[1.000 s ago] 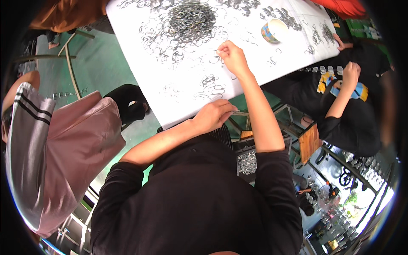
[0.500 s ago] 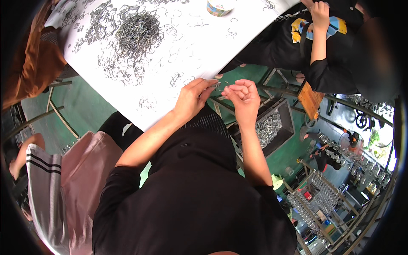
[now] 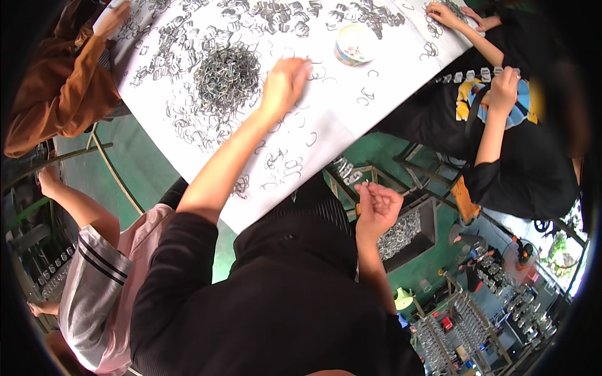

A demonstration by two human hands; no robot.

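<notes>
Over the white table [image 3: 338,119], my left hand [image 3: 285,88] reaches out to the right of a dense heap of small bent metal wire pieces [image 3: 227,76]. Its fingers are bent and smeared by motion, so any hold is hidden. Loose C-shaped wire pieces [image 3: 311,139] lie around it on the tabletop. My right hand [image 3: 380,205] is raised just off the table's near right edge. Thumb and fingers there are pinched together, with a tiny pale bit at the tips too small to name.
A patterned paper cup [image 3: 352,47] stands on the table near several silver metal pieces [image 3: 276,17]. A dark crate of metal parts [image 3: 401,235] sits below my right hand. Co-workers sit left and right; one at right holds a strip of linked metal pieces [image 3: 467,76].
My left hand has moved away from my right, forward over the table. My right hand has come lower and slightly right. The view has shifted, showing more of the table's far part.
</notes>
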